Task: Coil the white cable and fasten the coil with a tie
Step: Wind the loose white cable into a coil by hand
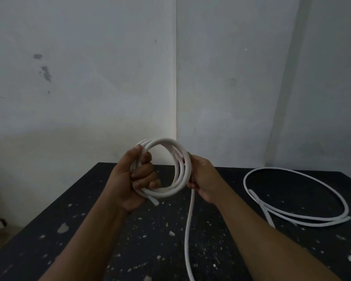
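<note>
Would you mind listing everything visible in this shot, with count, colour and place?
Coil: one, white, several loops, held upright above the table between both hands.
Loose tail: one, white, hanging from the coil's right side down past the frame's lower edge.
Second cable: one, white, lying in a wide loop on the table's right side.
Table: one, black with pale specks, in the room's corner.
Walls: two, grey-white, stained, behind the table.
Tie: none visible.
Left hand: fingers closed around the coil's left side.
Right hand: gripping the coil's right side.
</note>
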